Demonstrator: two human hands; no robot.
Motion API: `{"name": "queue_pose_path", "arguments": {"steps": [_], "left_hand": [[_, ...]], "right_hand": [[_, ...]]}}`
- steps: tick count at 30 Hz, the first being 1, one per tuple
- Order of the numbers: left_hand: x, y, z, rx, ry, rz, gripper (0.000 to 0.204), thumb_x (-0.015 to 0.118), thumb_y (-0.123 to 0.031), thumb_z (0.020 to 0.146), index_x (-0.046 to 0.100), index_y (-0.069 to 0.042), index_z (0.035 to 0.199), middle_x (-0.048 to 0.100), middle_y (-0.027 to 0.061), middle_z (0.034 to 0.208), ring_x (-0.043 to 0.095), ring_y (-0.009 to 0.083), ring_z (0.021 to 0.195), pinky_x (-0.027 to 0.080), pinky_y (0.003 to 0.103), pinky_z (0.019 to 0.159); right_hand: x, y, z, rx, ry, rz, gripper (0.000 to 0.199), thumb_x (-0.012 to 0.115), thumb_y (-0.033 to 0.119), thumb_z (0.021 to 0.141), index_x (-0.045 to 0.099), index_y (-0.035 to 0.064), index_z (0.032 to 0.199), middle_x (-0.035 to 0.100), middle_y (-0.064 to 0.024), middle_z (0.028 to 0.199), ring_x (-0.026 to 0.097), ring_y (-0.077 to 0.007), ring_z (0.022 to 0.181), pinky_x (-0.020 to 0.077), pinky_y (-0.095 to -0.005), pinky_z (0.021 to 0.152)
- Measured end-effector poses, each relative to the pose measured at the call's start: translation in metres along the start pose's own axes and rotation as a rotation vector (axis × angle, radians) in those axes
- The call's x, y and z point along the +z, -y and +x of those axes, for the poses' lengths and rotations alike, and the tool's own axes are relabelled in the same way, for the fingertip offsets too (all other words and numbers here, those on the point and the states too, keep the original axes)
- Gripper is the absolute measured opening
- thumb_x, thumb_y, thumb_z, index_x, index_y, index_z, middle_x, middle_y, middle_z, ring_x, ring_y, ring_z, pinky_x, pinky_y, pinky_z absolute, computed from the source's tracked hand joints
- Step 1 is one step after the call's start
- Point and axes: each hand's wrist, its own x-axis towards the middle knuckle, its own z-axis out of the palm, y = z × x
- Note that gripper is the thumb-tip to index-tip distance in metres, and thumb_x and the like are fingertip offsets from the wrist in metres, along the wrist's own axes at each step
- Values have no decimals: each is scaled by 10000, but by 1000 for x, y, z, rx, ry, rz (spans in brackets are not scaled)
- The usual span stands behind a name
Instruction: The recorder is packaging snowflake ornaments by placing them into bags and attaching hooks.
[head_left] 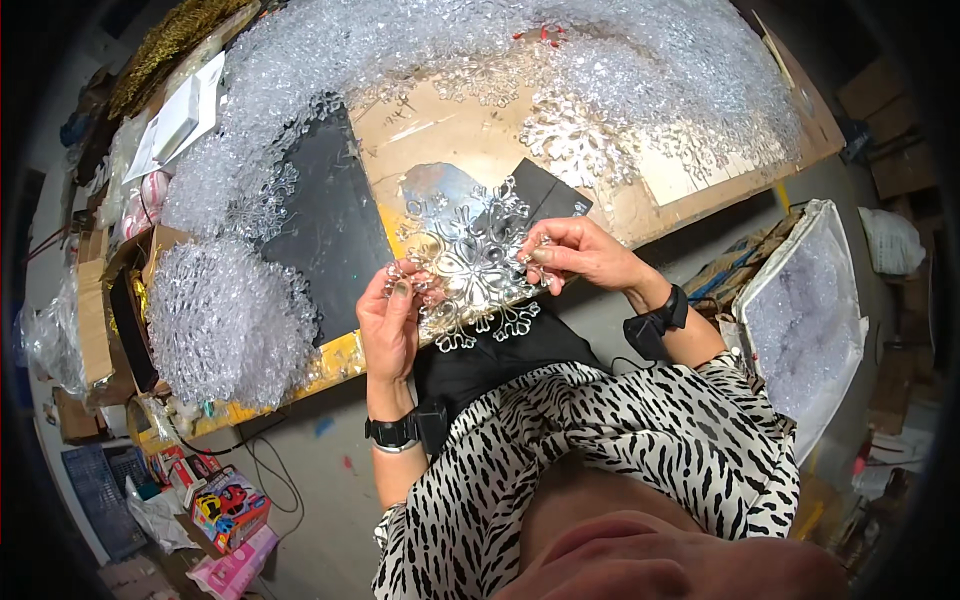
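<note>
A clear plastic snowflake ornament (478, 262) is held up over the table's near edge, between both of my hands. My left hand (388, 318) pinches its left arm between thumb and fingers. On the other side, my right hand (575, 255) grips its right arm the same way. Beneath the snowflake are a dark square piece (545, 195) and a shiny greyish patch (435, 185) on the tabletop, both partly covered by it. More clear snowflakes (575, 140) lie flat on the table beyond my right hand.
Heaped clear snowflakes (450, 35) line the far side of the wooden table (400, 125). A stacked pile (225, 325) stands at the left beside a black mat (325, 210). At right is a large white sack (800, 310) of clear pieces. Boxes (228, 505) and a cable (275, 470) lie lower left.
</note>
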Motion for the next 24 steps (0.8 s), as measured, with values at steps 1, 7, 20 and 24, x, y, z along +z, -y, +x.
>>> {"name": "queue_pose_path", "arguments": {"steps": [1, 7, 20, 24], "left_hand": [[0, 0, 0, -2, -1, -2, 269, 571, -167, 897, 530, 17, 1089, 613, 103, 934, 608, 192, 865, 519, 352, 767], [2, -1, 0, 17, 12, -19, 247, 560, -140, 901, 533, 8, 1097, 616, 102, 942, 617, 192, 867, 521, 353, 764], [2, 0, 0, 42, -30, -16, 345, 469, -297, 947, 555, 27, 1027, 612, 120, 909, 611, 186, 827, 526, 338, 718], [2, 0, 1, 57, -41, -19, 326, 493, -253, 942, 577, 55, 1009, 632, 127, 880, 628, 193, 784, 528, 347, 736]], "right_hand": [[-1, 0, 0, -3, 6, 8, 227, 523, 224, 931, 562, 28, 1038, 626, -36, 814, 575, -48, 611, 463, -164, 541], [-4, -11, 1, -86, 1, 19, 215, 514, 214, 935, 564, 35, 1044, 628, -47, 822, 576, -48, 609, 461, -162, 542], [-9, -13, 0, -82, 2, 147, 227, 464, 183, 953, 553, -9, 1034, 605, -70, 839, 604, -87, 745, 502, -180, 553], [-9, -12, 0, -90, 11, 153, 223, 471, 179, 949, 554, -11, 1033, 600, -70, 844, 604, -89, 766, 502, -180, 554]]}}
